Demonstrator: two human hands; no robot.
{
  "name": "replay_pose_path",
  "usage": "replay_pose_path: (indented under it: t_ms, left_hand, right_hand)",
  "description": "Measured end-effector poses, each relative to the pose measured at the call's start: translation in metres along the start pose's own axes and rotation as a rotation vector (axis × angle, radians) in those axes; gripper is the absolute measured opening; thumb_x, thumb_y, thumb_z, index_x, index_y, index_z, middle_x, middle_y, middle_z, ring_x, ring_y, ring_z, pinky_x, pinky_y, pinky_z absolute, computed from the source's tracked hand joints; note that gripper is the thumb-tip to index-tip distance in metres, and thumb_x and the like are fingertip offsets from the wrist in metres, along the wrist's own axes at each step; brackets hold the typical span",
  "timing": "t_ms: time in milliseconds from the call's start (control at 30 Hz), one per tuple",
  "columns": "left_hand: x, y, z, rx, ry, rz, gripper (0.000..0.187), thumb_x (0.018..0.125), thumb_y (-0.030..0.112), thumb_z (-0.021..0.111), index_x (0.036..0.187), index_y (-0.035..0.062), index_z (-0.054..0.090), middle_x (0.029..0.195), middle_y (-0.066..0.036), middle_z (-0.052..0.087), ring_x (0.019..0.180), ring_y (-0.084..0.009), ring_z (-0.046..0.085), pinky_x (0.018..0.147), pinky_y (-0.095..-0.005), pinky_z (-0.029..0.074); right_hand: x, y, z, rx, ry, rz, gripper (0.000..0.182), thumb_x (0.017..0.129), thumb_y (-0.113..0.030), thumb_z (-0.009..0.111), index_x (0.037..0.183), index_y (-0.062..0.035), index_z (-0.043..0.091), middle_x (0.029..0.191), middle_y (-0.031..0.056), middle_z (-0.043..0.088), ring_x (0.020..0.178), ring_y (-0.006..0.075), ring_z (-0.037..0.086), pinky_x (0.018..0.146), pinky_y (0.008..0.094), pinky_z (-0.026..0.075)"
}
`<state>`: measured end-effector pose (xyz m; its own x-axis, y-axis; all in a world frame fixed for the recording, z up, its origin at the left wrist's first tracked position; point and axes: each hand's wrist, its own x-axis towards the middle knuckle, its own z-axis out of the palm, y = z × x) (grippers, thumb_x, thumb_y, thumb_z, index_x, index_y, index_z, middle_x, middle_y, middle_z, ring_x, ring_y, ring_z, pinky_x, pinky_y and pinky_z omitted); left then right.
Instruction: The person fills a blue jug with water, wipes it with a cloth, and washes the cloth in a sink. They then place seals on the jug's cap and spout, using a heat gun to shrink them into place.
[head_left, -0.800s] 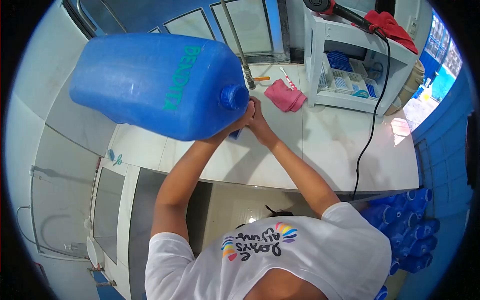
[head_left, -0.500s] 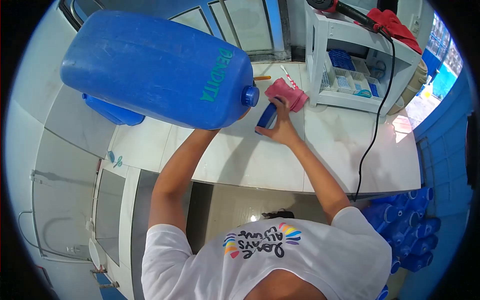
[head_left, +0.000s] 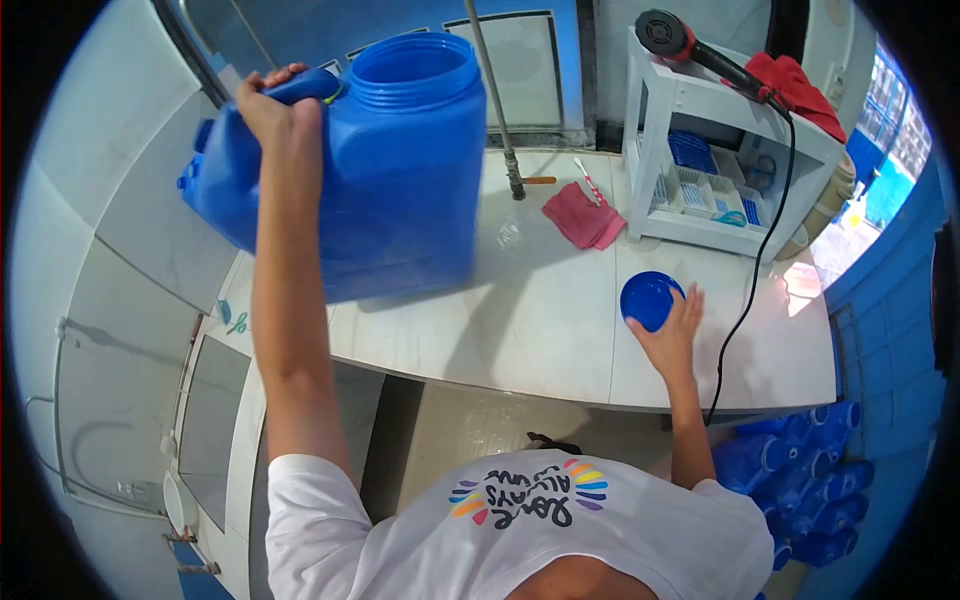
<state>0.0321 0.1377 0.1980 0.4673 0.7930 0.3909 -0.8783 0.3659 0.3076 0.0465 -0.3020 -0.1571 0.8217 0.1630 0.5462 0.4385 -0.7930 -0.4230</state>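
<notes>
A big blue plastic jug (head_left: 400,190) stands upright on the white counter, its wide threaded mouth uncovered at the top. My left hand (head_left: 290,110) is wrapped round the handle beside that mouth. To the right, a round blue cap (head_left: 650,303) lies with its hollow side up on the counter. My right hand (head_left: 672,335) is at the cap's near right edge, fingers spread and thumb by the rim. Another blue plastic part (head_left: 215,185) with small knobs shows left of the jug, partly hidden by my left forearm.
A metal pipe with an orange-handled tap (head_left: 517,183) hangs over the counter (head_left: 545,330). Near it lie a pink cloth (head_left: 583,216) and a red-and-white stick (head_left: 588,180). A white shelf (head_left: 690,100) carries a heat gun (head_left: 700,55), whose cord crosses the counter. Several blue jugs (head_left: 810,480) are stacked below right.
The jug has gone from lying sideways to upright, and my left hand is now on its handle. My right hand has carried the cap right and nearer, down to the counter.
</notes>
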Motion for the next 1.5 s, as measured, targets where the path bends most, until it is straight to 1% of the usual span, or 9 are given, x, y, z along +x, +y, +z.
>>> replay_pose_path:
  t_ms: [233, 400, 533, 633, 767, 867, 967, 1100, 1500]
  left_hand:
    - [-0.072, -0.045, -0.006, -0.093, 0.444, -0.104, 0.037, 0.094, 0.039, 0.043, 0.103, 0.0034, 0.039, 0.084, -0.011, 0.048, 0.075, -0.0232, 0.048, 0.081, -0.0364, 0.042]
    - [-0.174, 0.028, 0.018, 0.244, -0.144, -0.643, 0.045, 0.092, 0.025, 0.049, 0.123, -0.0058, 0.036, 0.108, -0.021, 0.05, 0.094, -0.0237, 0.052, 0.092, -0.0385, 0.039]
    - [-0.164, 0.138, -0.029, 0.818, -0.38, 0.04, 0.039, 0.092, 0.024, 0.041, 0.118, -0.005, 0.047, 0.115, -0.02, 0.053, 0.102, -0.0201, 0.052, 0.089, -0.0349, 0.04]
    - [-0.101, 0.132, -0.145, 1.149, -0.265, 0.46, 0.051, 0.093, 0.037, 0.036, 0.127, -0.0002, 0.044, 0.125, -0.013, 0.05, 0.115, -0.0196, 0.045, 0.101, -0.035, 0.032]
    - [-0.168, 0.068, -0.236, 0.991, -0.368, -0.158, 0.082, 0.089, 0.065, 0.023, 0.145, 0.0085, 0.0, 0.15, -0.011, 0.007, 0.136, -0.0277, 0.017, 0.11, -0.0415, 0.015]
    - [-0.212, 0.075, -0.174, 1.134, -0.324, -0.239, 0.101, 0.075, 0.077, 0.034, 0.142, 0.0065, 0.008, 0.143, -0.015, 0.02, 0.132, -0.0285, 0.023, 0.107, -0.0419, 0.022]
    - [-0.253, 0.068, -0.133, 1.242, -0.258, -0.187, 0.113, 0.062, 0.081, 0.05, 0.139, 0.0054, 0.015, 0.135, -0.017, 0.029, 0.126, -0.0295, 0.032, 0.104, -0.0424, 0.028]
    - [-0.277, 0.064, -0.118, 1.251, -0.212, -0.287, 0.116, 0.058, 0.079, 0.059, 0.137, 0.0046, 0.018, 0.13, -0.016, 0.035, 0.119, -0.0288, 0.04, 0.1, -0.0423, 0.033]
    - [-0.328, 0.042, -0.094, 1.33, -0.144, -0.125, 0.111, 0.063, 0.066, 0.069, 0.133, 0.0001, 0.014, 0.127, -0.022, 0.039, 0.119, -0.0297, 0.041, 0.099, -0.0389, 0.034]
  right_hand:
    - [0.122, -0.123, 0.035, 0.985, -0.161, -0.059, 0.053, 0.097, -0.037, 0.034, 0.134, 0.0007, 0.033, 0.139, 0.0181, 0.034, 0.132, 0.0254, 0.028, 0.107, 0.0323, 0.021]
    - [0.167, -0.126, 0.088, 1.373, -0.2, 0.337, 0.066, 0.096, -0.047, 0.019, 0.122, 0.0055, 0.048, 0.121, 0.0195, 0.053, 0.118, 0.0274, 0.046, 0.1, 0.0316, 0.031]
    - [0.185, -0.13, 0.114, 1.494, -0.243, 0.186, 0.067, 0.096, -0.049, 0.025, 0.134, 0.0055, 0.033, 0.133, 0.0145, 0.041, 0.122, 0.0215, 0.039, 0.105, 0.0291, 0.024]
    - [0.189, -0.138, 0.123, 1.406, -0.291, 0.143, 0.064, 0.095, -0.048, 0.025, 0.108, 0.0062, 0.057, 0.103, 0.0122, 0.061, 0.096, 0.0198, 0.055, 0.089, 0.0294, 0.038]
    - [0.192, -0.153, 0.094, 1.454, -0.158, 0.189, 0.064, 0.094, -0.05, 0.027, 0.109, 0.004, 0.057, 0.096, 0.01, 0.062, 0.088, 0.0178, 0.055, 0.083, 0.0291, 0.042]
    - [0.216, -0.117, 0.131, 1.797, -0.407, 0.738, 0.069, 0.09, -0.051, 0.035, 0.131, 0.0038, 0.034, 0.126, 0.0172, 0.047, 0.102, 0.0233, 0.054, 0.089, 0.034, 0.042]
    - [0.249, -0.054, 0.252, 1.825, -0.441, 1.001, 0.044, 0.09, -0.036, 0.04, 0.119, -0.0021, 0.043, 0.106, 0.0154, 0.055, 0.094, 0.0275, 0.057, 0.08, 0.0394, 0.05]
    - [0.251, -0.071, 0.257, 1.954, -0.836, 0.593, 0.037, 0.087, -0.029, 0.044, 0.106, 0.002, 0.051, 0.097, 0.0155, 0.059, 0.084, 0.0251, 0.06, 0.074, 0.037, 0.051]
    - [0.264, -0.091, 0.225, 1.641, -0.744, 0.254, 0.036, 0.088, -0.031, 0.043, 0.106, -0.0013, 0.053, 0.088, 0.0097, 0.06, 0.08, 0.0214, 0.059, 0.071, 0.0349, 0.049]
